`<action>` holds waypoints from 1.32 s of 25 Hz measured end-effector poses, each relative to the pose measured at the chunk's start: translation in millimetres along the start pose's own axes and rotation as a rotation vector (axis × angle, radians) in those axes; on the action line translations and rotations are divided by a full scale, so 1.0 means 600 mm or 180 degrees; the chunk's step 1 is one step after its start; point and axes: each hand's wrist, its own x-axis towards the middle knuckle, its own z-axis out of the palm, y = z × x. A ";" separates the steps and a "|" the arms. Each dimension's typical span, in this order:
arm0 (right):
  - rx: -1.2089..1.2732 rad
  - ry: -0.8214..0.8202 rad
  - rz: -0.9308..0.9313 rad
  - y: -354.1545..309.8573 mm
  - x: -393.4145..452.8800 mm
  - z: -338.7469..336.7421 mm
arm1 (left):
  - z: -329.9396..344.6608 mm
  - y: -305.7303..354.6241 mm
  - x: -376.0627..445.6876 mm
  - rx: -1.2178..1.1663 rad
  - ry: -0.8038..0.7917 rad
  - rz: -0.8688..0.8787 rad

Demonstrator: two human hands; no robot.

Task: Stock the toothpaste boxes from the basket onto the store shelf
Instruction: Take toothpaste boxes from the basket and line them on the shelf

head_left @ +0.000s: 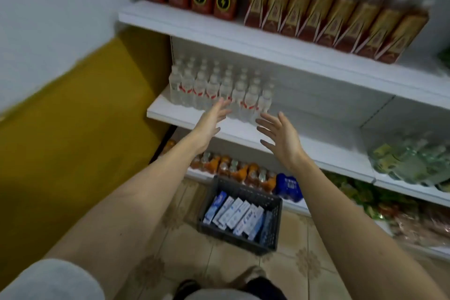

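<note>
A dark plastic basket [274, 223] stands on the tiled floor in front of the shelving. Several blue-and-white toothpaste boxes [237, 214] lie side by side inside it. Both my arms reach out above the basket toward the middle white shelf [323, 151]. My left hand [210, 120] is open, fingers spread, just in front of the water bottles. My right hand [278, 135] is open too, palm facing left, over the shelf's front edge. Neither hand holds anything.
Small clear water bottles [216, 89] fill the left of the middle shelf; its surface to their right is bare white. Red-and-gold drink cartons [328, 14] line the top shelf. Orange drink bottles [233, 169] and a blue pack [288, 186] sit on the bottom shelf. Green packets [409, 161] lie at right.
</note>
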 end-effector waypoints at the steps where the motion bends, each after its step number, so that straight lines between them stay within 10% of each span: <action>1: -0.0048 0.0003 0.0124 0.035 -0.007 -0.008 | 0.005 -0.030 -0.008 0.0009 0.0004 -0.0128; 22: 0.0168 0.0553 0.2705 0.533 0.049 -0.302 | 0.292 -0.549 0.132 0.0327 0.0056 -0.2619; 33: -0.1724 0.0367 0.2721 1.060 0.310 -0.385 | 0.346 -1.121 0.300 0.1251 -0.0719 -0.2536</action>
